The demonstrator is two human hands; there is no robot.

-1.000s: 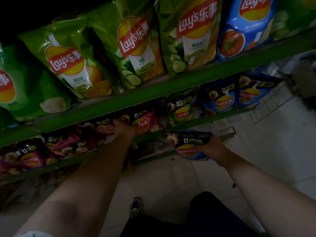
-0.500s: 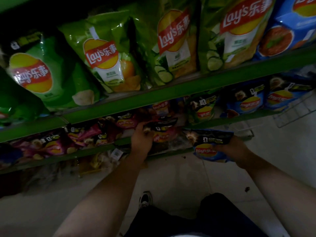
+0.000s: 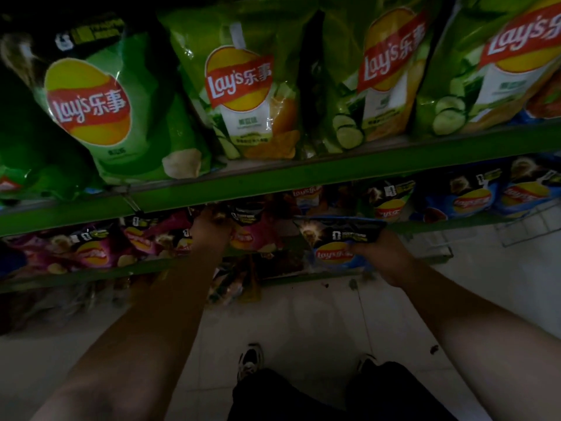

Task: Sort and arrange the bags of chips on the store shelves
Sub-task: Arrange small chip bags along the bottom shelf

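Blue Lay's bag (image 3: pixel 335 249) remains gripped by right hand (image 3: pixel 383 257); left hand (image 3: pixel 209 233) now grips pink Lay's bag (image 3: pixel 253 237), sorting underway.

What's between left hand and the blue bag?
Head view: a pink chip bag on the shelf, which the left hand grips; the right hand holds the blue bag.

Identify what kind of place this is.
Most likely a store's snack aisle: green tiered shelves packed with rows of Lay's chip bags, tiled floor below, and the right hand holding a small blue Lay's bag.
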